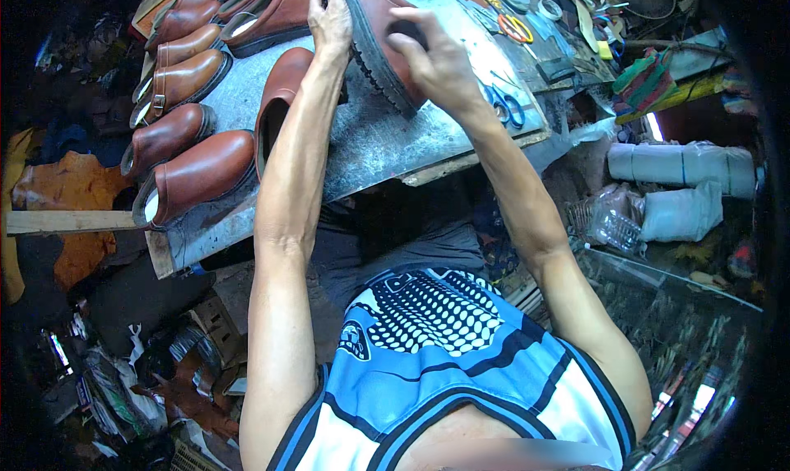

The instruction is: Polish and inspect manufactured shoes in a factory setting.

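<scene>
A brown leather shoe (380, 14) with a black treaded sole lies tilted on its side on the grey worktable (387, 138). My left hand (331, 20) grips its left edge by the sole. On its upper rests my right hand (436, 60), pressing a small dark object against the leather; I cannot tell what that object is. Another brown shoe (278, 101) stands just left of my left forearm.
Several finished brown shoes (193, 171) line the table's left side. Blue-handled scissors (504, 105) lie by my right wrist, orange-handled scissors (515, 28) and tools farther back. White wrapped rolls (683, 162) and a plastic bottle (613, 220) lie at right. Leather scraps (66, 183) lie left.
</scene>
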`<state>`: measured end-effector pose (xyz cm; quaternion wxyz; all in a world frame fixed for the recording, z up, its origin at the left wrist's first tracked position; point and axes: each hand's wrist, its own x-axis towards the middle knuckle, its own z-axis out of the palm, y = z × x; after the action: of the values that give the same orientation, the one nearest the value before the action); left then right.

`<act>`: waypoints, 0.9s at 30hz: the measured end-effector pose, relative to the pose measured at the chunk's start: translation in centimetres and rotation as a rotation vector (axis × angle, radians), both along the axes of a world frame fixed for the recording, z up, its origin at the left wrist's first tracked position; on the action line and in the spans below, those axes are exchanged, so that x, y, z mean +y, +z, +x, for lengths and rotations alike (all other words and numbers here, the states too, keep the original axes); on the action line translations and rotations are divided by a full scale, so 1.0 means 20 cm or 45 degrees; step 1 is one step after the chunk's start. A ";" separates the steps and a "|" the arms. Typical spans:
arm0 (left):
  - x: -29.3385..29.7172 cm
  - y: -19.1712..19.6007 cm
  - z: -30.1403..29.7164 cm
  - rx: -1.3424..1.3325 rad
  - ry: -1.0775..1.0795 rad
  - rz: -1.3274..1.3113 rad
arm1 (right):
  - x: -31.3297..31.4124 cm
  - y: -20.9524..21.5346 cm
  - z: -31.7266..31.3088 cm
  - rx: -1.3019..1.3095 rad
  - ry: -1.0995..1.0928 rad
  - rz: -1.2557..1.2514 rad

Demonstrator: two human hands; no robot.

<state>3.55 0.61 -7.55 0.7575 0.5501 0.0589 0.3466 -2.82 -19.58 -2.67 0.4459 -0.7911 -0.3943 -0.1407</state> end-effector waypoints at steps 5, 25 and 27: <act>-0.03 -0.01 0.00 0.153 0.095 0.076 | -0.24 -0.27 -0.14 -0.138 -0.003 0.125; 0.06 -0.02 -0.02 0.040 -0.077 -0.111 | -0.08 -0.10 -0.06 -0.087 0.067 0.165; 0.15 -0.05 -0.01 0.084 -0.058 0.018 | -0.05 -0.14 -0.09 -0.012 0.055 0.082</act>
<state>3.30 3.69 -8.55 0.7590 0.5677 0.0689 0.3112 -4.71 -20.55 -5.41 0.4723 -0.7670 -0.4087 -0.1473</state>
